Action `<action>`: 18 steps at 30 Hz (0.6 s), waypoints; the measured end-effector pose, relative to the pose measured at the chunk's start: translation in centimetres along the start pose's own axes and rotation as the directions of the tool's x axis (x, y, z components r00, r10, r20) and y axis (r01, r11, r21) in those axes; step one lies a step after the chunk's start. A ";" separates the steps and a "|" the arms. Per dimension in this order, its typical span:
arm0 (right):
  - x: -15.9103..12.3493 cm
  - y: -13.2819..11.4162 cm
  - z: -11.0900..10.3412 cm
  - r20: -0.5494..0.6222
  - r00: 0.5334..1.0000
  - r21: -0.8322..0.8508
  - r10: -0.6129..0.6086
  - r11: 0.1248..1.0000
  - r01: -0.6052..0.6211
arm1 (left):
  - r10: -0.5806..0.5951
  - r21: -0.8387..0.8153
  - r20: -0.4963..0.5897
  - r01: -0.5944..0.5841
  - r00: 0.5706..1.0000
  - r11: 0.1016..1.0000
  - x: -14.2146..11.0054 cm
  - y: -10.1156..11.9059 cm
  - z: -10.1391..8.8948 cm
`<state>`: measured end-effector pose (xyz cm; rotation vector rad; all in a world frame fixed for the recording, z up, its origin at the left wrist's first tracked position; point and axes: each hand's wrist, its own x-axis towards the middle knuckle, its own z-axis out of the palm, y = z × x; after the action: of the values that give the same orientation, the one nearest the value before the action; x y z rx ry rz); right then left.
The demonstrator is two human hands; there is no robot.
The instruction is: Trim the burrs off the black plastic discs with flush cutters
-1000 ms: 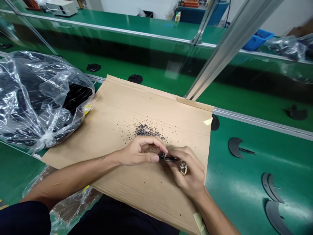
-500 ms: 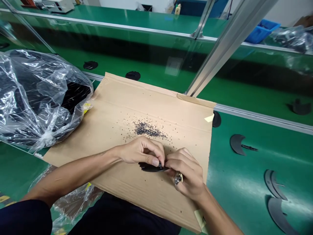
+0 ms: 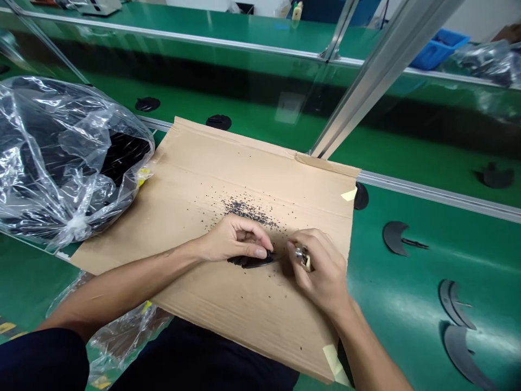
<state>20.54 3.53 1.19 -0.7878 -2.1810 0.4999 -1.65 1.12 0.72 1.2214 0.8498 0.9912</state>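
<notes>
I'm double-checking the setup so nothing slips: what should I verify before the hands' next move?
1. Left hand grips the flat black piece with a curved edge: ok.
2. Right hand holds the small shiny metal object with a cream-coloured part: ok.
3. Working end of that metal object in plain sight: cannot tell; fingers and blur hide it.
4. Tiny black bits gathered tightly: not ok; many lie scattered around the pile.
5. Clear plastic bag with dark contents apart from both hands: ok.
</notes>
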 end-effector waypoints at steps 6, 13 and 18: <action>-0.3 0.0 -0.1 0.195 0.975 -0.168 -0.108 0.976 0.142 | 0.045 -0.017 0.021 -0.045 0.999 0.999 -0.1 -0.3 0.5; -0.3 0.1 0.0 0.218 0.961 -0.253 -0.171 0.941 0.225 | 0.003 0.000 0.066 -0.003 0.998 1.000 -0.1 -0.4 0.3; -0.4 0.2 -0.1 0.248 0.952 -0.291 -0.179 0.923 0.250 | -0.020 -0.022 0.100 0.023 0.995 1.000 -0.2 -0.4 0.3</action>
<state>20.87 3.42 0.99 -0.6709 -2.5583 0.1224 -1.39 0.83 0.35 1.2297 0.7700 0.9127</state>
